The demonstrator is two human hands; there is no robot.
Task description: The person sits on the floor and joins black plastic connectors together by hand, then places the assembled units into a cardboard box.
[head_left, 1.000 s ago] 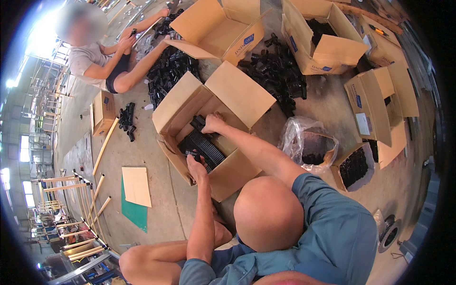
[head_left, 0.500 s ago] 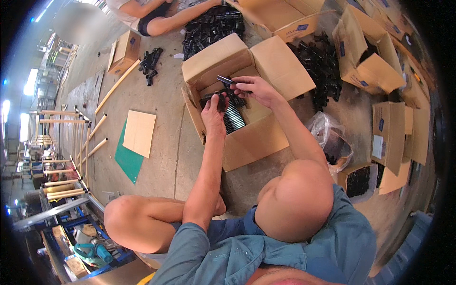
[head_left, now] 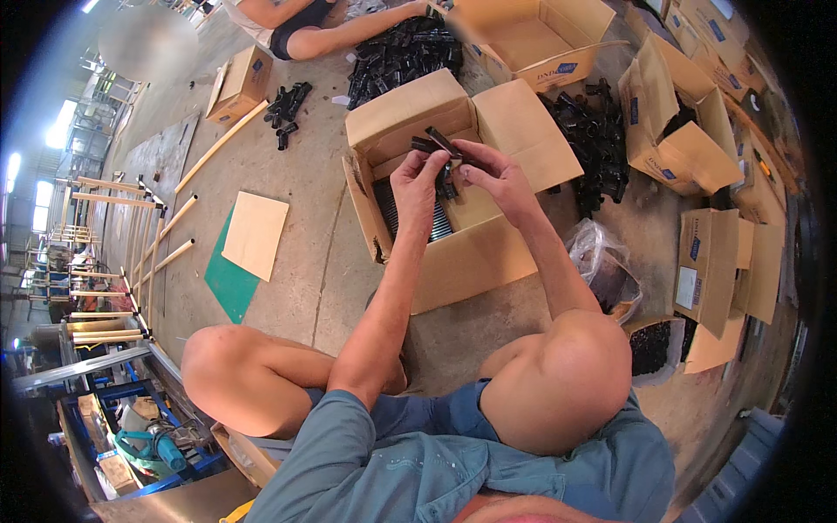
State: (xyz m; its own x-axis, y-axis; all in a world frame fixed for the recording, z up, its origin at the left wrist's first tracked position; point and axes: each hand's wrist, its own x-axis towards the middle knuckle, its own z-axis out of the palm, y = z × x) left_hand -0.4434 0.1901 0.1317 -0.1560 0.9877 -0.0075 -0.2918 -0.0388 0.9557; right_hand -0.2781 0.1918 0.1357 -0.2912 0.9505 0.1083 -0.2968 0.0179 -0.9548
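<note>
Over the open cardboard box [head_left: 475, 261], my left hand [head_left: 419, 187] and my right hand [head_left: 499, 177] almost meet. Each is closed on black parts that look like pipe joint pieces [head_left: 442, 139]; where one piece ends and another begins is partly hidden by my fingers. Below my left hand, inside the box, lie neat rows of thin stacked pieces with shiny edges [head_left: 438, 223]. A few more black parts sit in the box under my fingers.
Heaps of black joint pieces [head_left: 405, 65] lie beyond the box and to its right [head_left: 593, 148]. More cardboard boxes [head_left: 680, 131] stand at right, near a clear plastic bag [head_left: 602, 253]. A green sheet [head_left: 228, 279] lies at left. Another person's leg [head_left: 366, 39] reaches in at the top.
My hands have come together; before, they were apart, each with black parts. My left hand has risen from the rows and moved right. The view has shifted slightly.
</note>
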